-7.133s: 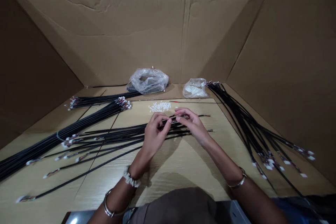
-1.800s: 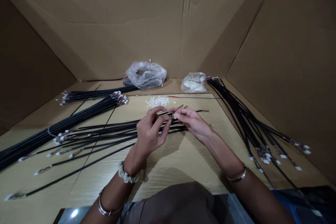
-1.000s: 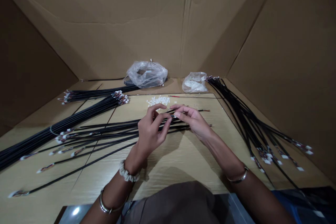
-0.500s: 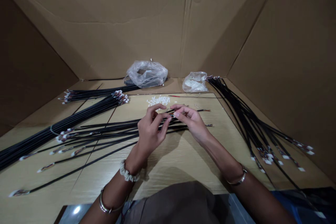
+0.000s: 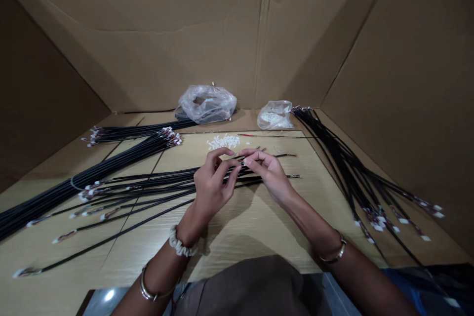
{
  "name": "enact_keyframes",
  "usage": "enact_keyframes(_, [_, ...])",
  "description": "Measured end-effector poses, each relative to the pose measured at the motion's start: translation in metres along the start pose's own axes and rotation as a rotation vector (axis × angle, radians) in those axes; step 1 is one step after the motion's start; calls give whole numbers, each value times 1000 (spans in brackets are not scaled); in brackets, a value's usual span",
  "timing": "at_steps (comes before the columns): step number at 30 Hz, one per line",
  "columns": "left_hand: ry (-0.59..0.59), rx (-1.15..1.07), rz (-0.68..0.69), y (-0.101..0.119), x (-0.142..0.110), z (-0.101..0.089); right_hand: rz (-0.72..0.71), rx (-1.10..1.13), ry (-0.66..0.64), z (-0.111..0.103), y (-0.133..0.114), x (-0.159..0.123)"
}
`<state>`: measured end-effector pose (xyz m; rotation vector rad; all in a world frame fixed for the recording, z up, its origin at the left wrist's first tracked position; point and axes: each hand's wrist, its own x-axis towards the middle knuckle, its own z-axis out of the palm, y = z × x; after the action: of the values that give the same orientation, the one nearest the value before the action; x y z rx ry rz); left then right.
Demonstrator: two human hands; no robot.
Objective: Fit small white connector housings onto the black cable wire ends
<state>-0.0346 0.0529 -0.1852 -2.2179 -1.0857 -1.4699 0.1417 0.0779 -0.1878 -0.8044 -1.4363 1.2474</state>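
Note:
My left hand pinches the end of a black cable between thumb and index finger, close to its thin coloured wires. Facing it, my right hand has thumb and fingertips closed on a small white connector at those same wires, mostly hidden by the fingers. Beneath both hands lie several black cables, white connectors on their left ends and bare wire ends on the right. Just beyond the fingertips is a loose pile of small white connectors.
A tied bundle of black cables lies at the left, another cable bundle at the right. Two clear plastic bags stand at the back. A thin red-handled tool lies behind the pile. Cardboard walls surround the table.
My right fingertips have shifted very slightly left, toward my left thumb. Otherwise the hands and cables stay in place.

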Motion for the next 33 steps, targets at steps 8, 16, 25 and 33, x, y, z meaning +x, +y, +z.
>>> enact_keyframes(8, [9, -4, -18, 0, 1, 0, 55, 39, 6, 1, -2, 1])
enact_keyframes(16, [-12, -33, 23, 2, 2, -2, 115, 58, 29, -2, -9, 3])
enact_keyframes(25, [-65, -74, 73, 2, 1, 0, 33, 13, 54, -7, -23, 5])
enact_keyframes(33, [-16, -158, 6, 2, 0, 2, -79, -72, 117, -6, -24, 5])
